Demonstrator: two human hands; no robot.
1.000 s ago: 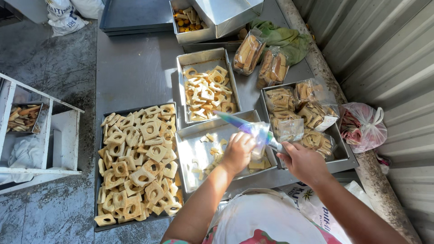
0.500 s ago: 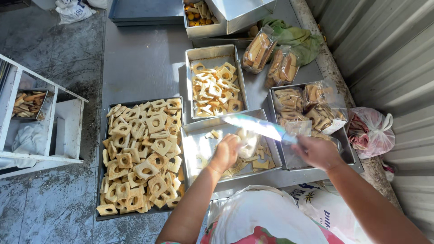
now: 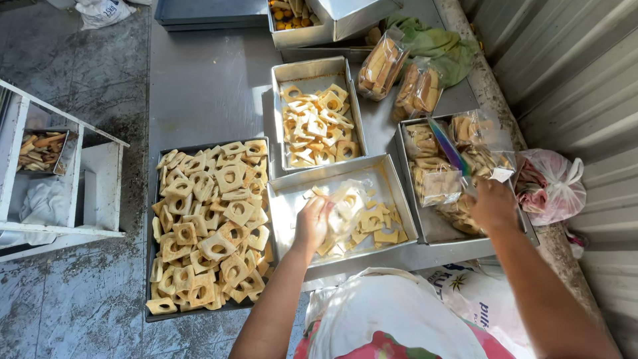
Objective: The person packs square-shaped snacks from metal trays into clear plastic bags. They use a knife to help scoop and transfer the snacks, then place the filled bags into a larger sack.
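Your left hand (image 3: 312, 225) rests over pale golden square biscuits (image 3: 362, 226) in a silvery tray (image 3: 292, 199). Your right hand (image 3: 493, 203) pinches a clear bag (image 3: 465, 149) with a purple-blue strip. The tabletop (image 3: 199, 86) is dull grey. A green cloth (image 3: 438, 43) lies at its far right corner, a pink-and-white bag (image 3: 551, 186) past the right edge.

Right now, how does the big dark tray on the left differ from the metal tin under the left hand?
The dark tray is shallow, larger and heaped full of square holed crackers; the metal tin is shiny, deeper and nearly empty, with the left hand reaching in. Both hold the same pale crackers.
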